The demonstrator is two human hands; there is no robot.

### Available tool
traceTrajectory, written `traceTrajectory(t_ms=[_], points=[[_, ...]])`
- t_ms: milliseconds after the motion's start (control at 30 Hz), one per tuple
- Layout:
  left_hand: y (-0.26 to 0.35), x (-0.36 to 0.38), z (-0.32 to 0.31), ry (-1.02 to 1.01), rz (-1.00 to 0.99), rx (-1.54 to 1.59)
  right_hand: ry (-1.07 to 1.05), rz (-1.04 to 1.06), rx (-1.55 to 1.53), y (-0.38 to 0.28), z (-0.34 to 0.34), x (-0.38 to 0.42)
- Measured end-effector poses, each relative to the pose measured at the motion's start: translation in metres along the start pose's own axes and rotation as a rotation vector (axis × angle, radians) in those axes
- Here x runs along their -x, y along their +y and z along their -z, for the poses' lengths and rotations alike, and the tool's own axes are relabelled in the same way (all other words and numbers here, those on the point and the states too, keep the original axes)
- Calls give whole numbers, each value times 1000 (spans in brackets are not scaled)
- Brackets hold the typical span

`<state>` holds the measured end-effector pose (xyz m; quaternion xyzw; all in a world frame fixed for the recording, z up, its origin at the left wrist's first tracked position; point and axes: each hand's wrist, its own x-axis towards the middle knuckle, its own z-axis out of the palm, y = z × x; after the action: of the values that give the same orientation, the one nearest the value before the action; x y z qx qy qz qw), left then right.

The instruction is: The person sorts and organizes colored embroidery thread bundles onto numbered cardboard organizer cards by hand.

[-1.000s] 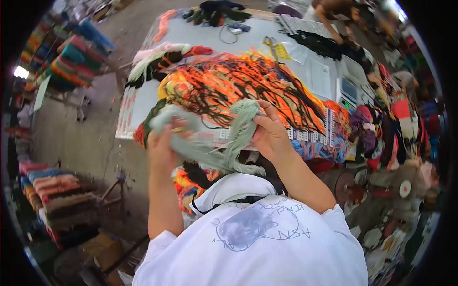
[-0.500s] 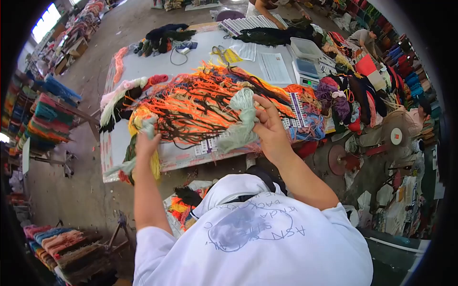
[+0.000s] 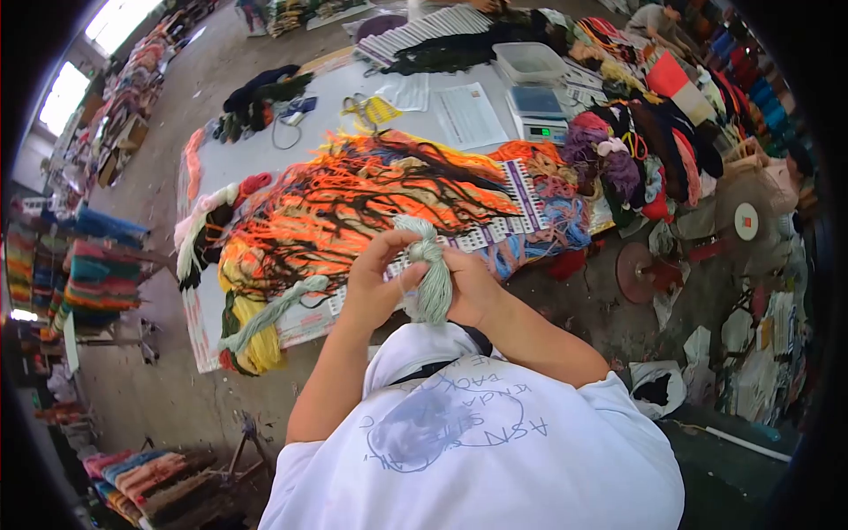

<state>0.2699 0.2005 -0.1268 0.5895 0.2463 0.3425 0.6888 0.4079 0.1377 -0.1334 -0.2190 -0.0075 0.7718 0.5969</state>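
Close in front of the white shirt, both hands are together at a pale green yarn hank [image 3: 433, 278] with a knotted or looped upper part. My left hand [image 3: 380, 278] pinches it from the left, near the knot. From the right, my right hand [image 3: 473, 284] grips the same hank, its fingers partly behind the strands. A second pale green hank [image 3: 276, 314] lies at the table's front left, over yellow yarn [image 3: 258, 340]. Behind the hands spreads a large pile of orange and black yarn [image 3: 353, 203].
On the table [image 3: 201, 331] are a digital scale [image 3: 541, 115], a clear plastic tub [image 3: 530, 64], scissors [image 3: 360, 108], paper sheets [image 3: 468, 115] and purple yarn [image 3: 623, 177]. A floor fan [image 3: 745, 221] stands right. Another person [image 3: 655, 22] is at the far right.
My left hand has let go of the other green hank, now on the table, and moved right to the held one. My right hand has come lower and closer to the body.
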Motion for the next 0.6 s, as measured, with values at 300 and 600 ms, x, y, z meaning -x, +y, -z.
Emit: traceTrajectory(t_ms=[300,600], points=[[-37,-63,-44,135,267,-86,277,528,1245,-83,79,10],[-46,-91,-69,276,297,-323,-51,514,1521,-146,57,-7]])
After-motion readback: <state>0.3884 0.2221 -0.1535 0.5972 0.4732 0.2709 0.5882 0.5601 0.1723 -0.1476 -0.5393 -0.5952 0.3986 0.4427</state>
